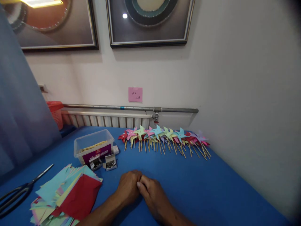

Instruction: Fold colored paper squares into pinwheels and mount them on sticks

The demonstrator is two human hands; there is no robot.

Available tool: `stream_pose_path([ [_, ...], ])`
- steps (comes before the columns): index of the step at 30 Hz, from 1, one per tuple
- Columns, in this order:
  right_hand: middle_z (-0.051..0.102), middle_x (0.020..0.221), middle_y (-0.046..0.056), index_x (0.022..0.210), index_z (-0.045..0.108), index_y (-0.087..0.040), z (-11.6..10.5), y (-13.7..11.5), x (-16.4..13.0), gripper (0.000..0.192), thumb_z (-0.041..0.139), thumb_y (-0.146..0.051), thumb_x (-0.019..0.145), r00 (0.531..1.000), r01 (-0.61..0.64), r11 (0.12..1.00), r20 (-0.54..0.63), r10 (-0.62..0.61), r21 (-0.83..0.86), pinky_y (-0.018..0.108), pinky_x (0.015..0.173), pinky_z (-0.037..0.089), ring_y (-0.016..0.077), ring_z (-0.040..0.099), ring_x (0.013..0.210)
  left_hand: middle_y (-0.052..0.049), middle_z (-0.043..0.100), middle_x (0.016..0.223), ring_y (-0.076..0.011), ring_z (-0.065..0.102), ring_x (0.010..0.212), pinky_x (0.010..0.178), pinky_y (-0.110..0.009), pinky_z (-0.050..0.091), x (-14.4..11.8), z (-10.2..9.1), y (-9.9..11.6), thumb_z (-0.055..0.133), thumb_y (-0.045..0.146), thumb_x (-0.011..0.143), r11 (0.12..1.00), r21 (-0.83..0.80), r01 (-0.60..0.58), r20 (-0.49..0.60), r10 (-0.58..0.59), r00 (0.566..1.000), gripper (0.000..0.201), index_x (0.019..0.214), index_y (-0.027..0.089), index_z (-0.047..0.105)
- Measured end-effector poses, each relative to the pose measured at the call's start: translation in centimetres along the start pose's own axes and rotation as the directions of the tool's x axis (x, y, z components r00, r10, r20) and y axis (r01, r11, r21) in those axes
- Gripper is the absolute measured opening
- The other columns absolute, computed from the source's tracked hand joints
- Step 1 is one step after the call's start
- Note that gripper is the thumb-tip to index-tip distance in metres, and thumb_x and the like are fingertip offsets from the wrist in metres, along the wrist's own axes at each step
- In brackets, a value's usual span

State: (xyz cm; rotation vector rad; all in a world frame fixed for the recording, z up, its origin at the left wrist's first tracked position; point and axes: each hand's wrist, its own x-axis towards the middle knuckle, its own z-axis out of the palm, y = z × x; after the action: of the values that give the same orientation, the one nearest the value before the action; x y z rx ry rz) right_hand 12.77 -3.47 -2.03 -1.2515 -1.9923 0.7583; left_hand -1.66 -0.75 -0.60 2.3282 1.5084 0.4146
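A blue table (178,179) fills the lower view and runs up to a pale wall on the far and right sides. At its near middle the person's left hand (128,187) and right hand (151,194) rest together on the cloth, knuckles touching, fingers curled under; whether anything is pinched between them cannot be told.

To the near left lies a loose stack of coloured paper squares (68,196), a red sheet on top. Black scissors (18,191) lie further left, at the table's edge. Just beyond the stack stands a clear plastic box (94,146) holding thin wooden sticks, with two small open boxes of pins (104,162) in front of it.

Along the far side, well apart from the hands, a row of finished paper pinwheels (164,139) on sticks lies flat, red, pink, green, blue and purple overlapping.

Behind the table a grey pipe (131,108) runs over a white radiator (105,120). A pink note (135,94) is stuck to the wall above it, and two framed pictures (149,22) hang higher. A red basket (55,113) sits at the far left beside a grey-blue curtain (21,110).
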Motion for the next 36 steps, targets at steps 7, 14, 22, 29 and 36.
stream_pose_path([
  [7,0.06,0.069,-0.002,0.075,0.052,-0.021,0.3,0.1,0.2,0.025,0.043,-0.03,0.096,0.999,0.01,1.0,-0.04,-0.01,-0.004,0.024,0.061,0.032,0.0134,0.052,0.064,-0.006,0.071,0.089,-0.0189,0.063,0.08,0.067,-0.027,0.038,0.0,-0.1,-0.2,0.051,0.024,0.084,1.0,0.012,-0.014,-0.012,0.014,1.0,0.017,0.084,0.02,0.067],
  [14,0.055,0.065,-0.003,0.071,0.049,-0.021,0.4,0.3,0.5,0.031,0.042,-0.035,0.098,0.988,-0.027,1.0,-0.155,0.027,0.005,0.025,0.06,0.032,0.013,0.049,0.062,-0.007,0.072,0.091,-0.0196,0.064,0.081,0.068,-0.029,0.037,0.1,0.2,-0.6,0.046,0.026,0.09,0.997,0.053,-0.062,-0.039,0.064,0.997,0.022,0.088,0.019,0.066],
  [22,0.057,0.064,-0.003,0.072,0.05,-0.021,0.5,0.3,0.7,0.03,0.041,-0.034,0.098,0.984,-0.054,0.997,-0.171,0.044,-0.054,0.026,0.059,0.031,0.0133,0.05,0.061,-0.008,0.072,0.093,-0.0202,0.065,0.083,0.069,-0.029,0.039,0.1,-0.1,-0.8,0.043,0.026,0.093,0.994,0.071,-0.085,-0.028,0.087,0.996,0.026,0.089,0.019,0.068],
  [29,0.06,0.066,-0.002,0.074,0.051,-0.021,0.7,0.4,0.7,0.031,0.04,-0.035,0.099,0.989,-0.057,0.993,-0.141,0.043,-0.1,0.026,0.06,0.031,0.0136,0.052,0.061,-0.008,0.073,0.095,-0.0206,0.066,0.087,0.072,-0.029,0.04,0.1,0.2,-1.3,0.046,0.024,0.091,0.994,0.05,-0.096,-0.022,0.097,0.995,0.022,0.091,0.02,0.068],
  [36,0.062,0.069,-0.001,0.076,0.053,-0.021,0.8,0.4,0.5,0.033,0.036,-0.036,0.1,0.986,-0.044,0.984,-0.168,0.015,-0.172,0.027,0.062,0.033,0.0145,0.054,0.063,-0.009,0.073,0.094,-0.0205,0.066,0.085,0.071,-0.029,0.041,0.0,0.1,-1.1,0.044,0.023,0.091,0.99,0.082,-0.112,-0.015,0.114,0.993,0.024,0.09,0.018,0.067],
])
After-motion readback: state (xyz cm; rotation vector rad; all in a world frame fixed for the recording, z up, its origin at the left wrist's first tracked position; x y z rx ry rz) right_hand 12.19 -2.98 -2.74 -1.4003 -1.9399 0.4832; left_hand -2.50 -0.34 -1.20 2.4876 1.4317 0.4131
